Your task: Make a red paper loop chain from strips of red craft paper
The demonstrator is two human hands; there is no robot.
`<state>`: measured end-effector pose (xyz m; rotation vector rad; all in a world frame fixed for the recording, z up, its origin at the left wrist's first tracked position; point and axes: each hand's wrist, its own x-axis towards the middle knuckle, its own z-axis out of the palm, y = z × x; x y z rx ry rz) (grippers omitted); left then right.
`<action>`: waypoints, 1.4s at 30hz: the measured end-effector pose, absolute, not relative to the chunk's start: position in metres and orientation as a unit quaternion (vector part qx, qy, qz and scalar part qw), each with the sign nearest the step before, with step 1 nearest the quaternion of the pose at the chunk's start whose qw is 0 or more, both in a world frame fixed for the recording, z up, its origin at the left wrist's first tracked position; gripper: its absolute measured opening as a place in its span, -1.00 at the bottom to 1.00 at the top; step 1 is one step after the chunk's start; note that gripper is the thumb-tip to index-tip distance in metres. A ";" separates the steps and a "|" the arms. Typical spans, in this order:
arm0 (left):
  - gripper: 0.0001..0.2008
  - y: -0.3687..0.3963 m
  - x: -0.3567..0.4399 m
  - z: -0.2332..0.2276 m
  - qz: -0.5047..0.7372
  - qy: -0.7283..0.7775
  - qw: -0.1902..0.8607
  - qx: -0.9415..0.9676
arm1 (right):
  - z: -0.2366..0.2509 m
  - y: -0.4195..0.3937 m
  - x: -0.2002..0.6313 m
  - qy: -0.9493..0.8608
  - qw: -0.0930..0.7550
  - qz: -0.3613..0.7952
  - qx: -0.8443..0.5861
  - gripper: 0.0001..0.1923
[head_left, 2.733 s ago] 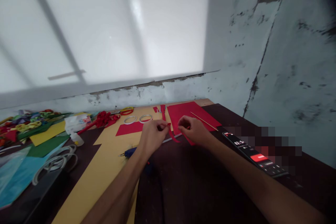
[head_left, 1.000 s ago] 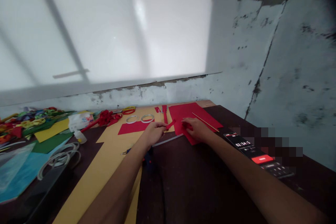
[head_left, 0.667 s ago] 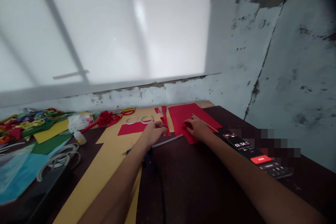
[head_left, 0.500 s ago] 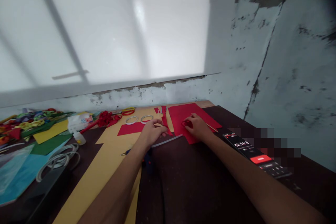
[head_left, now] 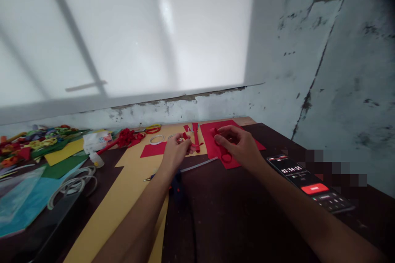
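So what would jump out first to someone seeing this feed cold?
Probably the two hands mid-table: the left hand pinches a red paper strip, and the right hand holds a curled red strip over the red paper sheet. Next, the lit phone at right showing a timer, and the heap of colourful paper loops at far left.

Two bare forearms, sleeveless in view; left hand (head_left: 173, 154) and right hand (head_left: 242, 148) wore no gloves, rings or watch.
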<state>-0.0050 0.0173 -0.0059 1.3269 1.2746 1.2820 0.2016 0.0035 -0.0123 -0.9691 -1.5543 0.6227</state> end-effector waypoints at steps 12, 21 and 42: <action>-0.77 0.008 0.007 -0.005 0.552 0.402 0.543 0.489 | -0.022 -0.007 0.183 -0.719 0.504 0.208 -0.432 -0.69; -0.74 0.004 0.012 -0.008 0.523 0.373 0.558 0.525 | -0.017 -0.007 0.185 -0.667 0.552 0.283 -0.412 -0.77; -0.68 0.004 0.007 -0.007 0.553 0.396 0.431 0.592 | -0.022 0.006 0.190 -0.565 0.612 0.410 -0.373 -0.70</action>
